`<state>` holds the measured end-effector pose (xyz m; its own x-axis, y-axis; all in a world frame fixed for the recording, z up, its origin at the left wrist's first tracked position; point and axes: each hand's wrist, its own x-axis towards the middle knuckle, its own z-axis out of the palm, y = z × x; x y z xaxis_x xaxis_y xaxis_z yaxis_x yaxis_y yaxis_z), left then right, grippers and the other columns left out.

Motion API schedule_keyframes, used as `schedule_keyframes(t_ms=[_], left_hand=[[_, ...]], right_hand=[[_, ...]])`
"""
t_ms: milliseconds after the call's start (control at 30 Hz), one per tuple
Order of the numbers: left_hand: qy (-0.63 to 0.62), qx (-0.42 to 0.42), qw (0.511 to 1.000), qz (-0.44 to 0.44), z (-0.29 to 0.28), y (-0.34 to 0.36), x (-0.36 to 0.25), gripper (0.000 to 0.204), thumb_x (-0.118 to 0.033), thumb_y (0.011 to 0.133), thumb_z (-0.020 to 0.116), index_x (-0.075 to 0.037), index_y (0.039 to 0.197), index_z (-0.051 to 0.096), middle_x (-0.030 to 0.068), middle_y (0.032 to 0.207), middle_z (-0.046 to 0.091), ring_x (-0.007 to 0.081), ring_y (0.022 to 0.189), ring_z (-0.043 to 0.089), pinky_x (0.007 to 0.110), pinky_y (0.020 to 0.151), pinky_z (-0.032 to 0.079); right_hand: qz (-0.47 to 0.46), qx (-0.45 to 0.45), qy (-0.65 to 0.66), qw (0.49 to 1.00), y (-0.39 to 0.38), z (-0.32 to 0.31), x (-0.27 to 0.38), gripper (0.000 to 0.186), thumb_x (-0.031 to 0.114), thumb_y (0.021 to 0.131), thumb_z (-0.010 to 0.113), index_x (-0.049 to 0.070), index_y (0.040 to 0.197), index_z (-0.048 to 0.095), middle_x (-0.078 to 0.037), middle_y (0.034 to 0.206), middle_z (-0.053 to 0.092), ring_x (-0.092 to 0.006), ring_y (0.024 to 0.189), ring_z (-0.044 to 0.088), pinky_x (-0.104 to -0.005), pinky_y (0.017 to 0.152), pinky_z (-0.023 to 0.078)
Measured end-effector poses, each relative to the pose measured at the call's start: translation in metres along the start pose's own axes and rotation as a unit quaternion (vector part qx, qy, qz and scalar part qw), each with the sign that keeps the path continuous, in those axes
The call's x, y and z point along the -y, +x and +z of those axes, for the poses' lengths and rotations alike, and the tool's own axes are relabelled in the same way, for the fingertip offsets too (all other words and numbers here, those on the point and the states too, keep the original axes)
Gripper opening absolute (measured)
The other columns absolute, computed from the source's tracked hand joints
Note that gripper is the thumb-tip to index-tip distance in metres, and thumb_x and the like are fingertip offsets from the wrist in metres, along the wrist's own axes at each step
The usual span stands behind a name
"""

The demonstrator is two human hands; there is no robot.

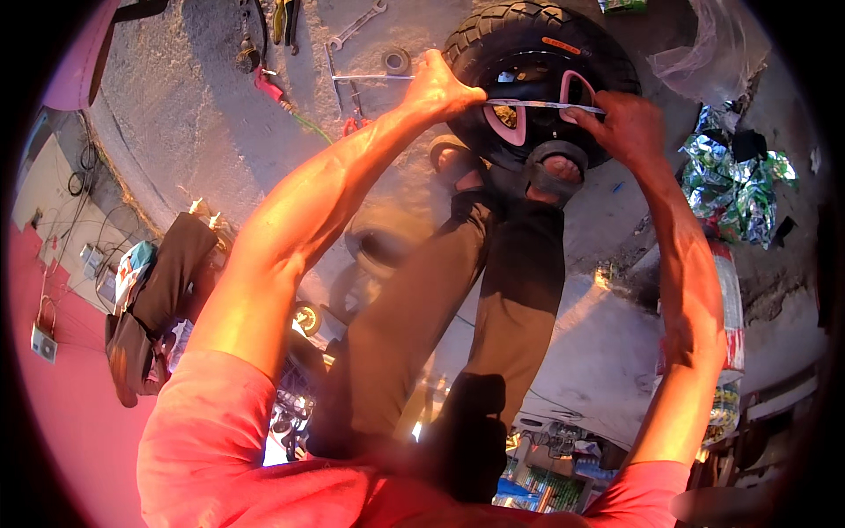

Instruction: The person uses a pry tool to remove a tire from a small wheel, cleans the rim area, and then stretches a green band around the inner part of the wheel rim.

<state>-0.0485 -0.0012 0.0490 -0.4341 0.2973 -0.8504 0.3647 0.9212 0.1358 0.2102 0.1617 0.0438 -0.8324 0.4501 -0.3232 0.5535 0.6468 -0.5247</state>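
- Head view: the left hand (pixel 446 91) is closed, its thumb pressed on the left end of a slim metal bar (pixel 532 104).
- The right hand (pixel 627 128) curls closed on the bar's other end.
- Between and below both hands lies a black tyre (pixel 612 57) with pink rim parts (pixel 519 128); whether the bar touches it, I cannot tell.
- Left of the left hand: a small dark ring (pixel 396 60) and a T-shaped tool (pixel 374 77).
- Right of the right hand, nearer the body: shiny green wrappers (pixel 738 189).

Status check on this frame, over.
Left hand, right hand hold thin bar by its ends. It crosses over black tyre; contact unclear. Sandalled feet at near edge.
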Motion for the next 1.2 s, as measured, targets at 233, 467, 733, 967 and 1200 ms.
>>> schedule_keyframes(t_ms=[233, 467, 733, 967, 1200], left_hand=[[0.211, -0.010, 0.973, 0.092, -0.037, -0.037, -0.020, 0.072, -0.049, 0.079, 0.076, 0.005, 0.121, 0.054, 0.0276, 0.111, 0.067, 0.0395, 0.104, 0.067, 0.046, 0.088, 0.053], [0.132, 0.152, 0.850, 0.486, -0.006, 0.005, -0.031, 0.034, -0.015, 0.087, 0.061, -0.006, 0.119, 0.066, 0.0217, 0.108, 0.070, 0.0392, 0.100, 0.067, 0.046, 0.087, 0.054], [0.452, 0.293, 0.709, 0.455, 0.015, 0.041, -0.077, 0.024, -0.017, 0.084, 0.061, -0.001, 0.099, 0.071, 0.0137, 0.078, 0.071, 0.0264, 0.064, 0.070, 0.036, 0.052, 0.057], [0.518, 0.364, 0.536, 0.559, 0.008, 0.049, -0.096, 0.026, -0.019, 0.091, 0.063, -0.001, 0.107, 0.070, 0.0120, 0.099, 0.072, 0.0166, 0.088, 0.071, 0.032, 0.074, 0.060], [0.158, 0.435, 0.832, 0.305, -0.005, 0.040, -0.080, 0.041, -0.025, 0.082, 0.067, -0.003, 0.116, 0.067, 0.0186, 0.106, 0.069, 0.0320, 0.104, 0.067, 0.040, 0.089, 0.052]], right_hand=[[-0.026, -0.019, -0.015, 0.999, 0.004, -0.007, -0.002, 0.052, 0.060, 0.080, 0.070, 0.009, 0.070, 0.065, -0.010, 0.066, 0.062, -0.0322, 0.064, 0.065, -0.0445, 0.055, 0.047], [-0.023, -0.012, -0.028, 0.999, 0.004, -0.001, -0.003, 0.050, 0.061, 0.080, 0.068, 0.012, 0.082, 0.074, -0.010, 0.072, 0.069, -0.0312, 0.070, 0.068, -0.0446, 0.060, 0.052], [-0.013, -0.013, -0.035, 0.999, 0.002, 0.002, -0.011, 0.051, 0.064, 0.079, 0.067, 0.013, 0.084, 0.073, -0.009, 0.072, 0.066, -0.0329, 0.072, 0.067, -0.0449, 0.061, 0.050], [0.009, 0.011, -0.035, 0.999, 0.008, -0.006, -0.002, 0.052, 0.064, 0.077, 0.067, 0.012, 0.080, 0.075, -0.011, 0.070, 0.068, -0.0326, 0.070, 0.068, -0.0446, 0.061, 0.053], [0.002, 0.008, -0.044, 0.999, 0.002, -0.009, 0.004, 0.057, 0.067, 0.077, 0.068, 0.010, 0.078, 0.072, -0.009, 0.069, 0.065, -0.0325, 0.069, 0.067, -0.0450, 0.060, 0.050]])
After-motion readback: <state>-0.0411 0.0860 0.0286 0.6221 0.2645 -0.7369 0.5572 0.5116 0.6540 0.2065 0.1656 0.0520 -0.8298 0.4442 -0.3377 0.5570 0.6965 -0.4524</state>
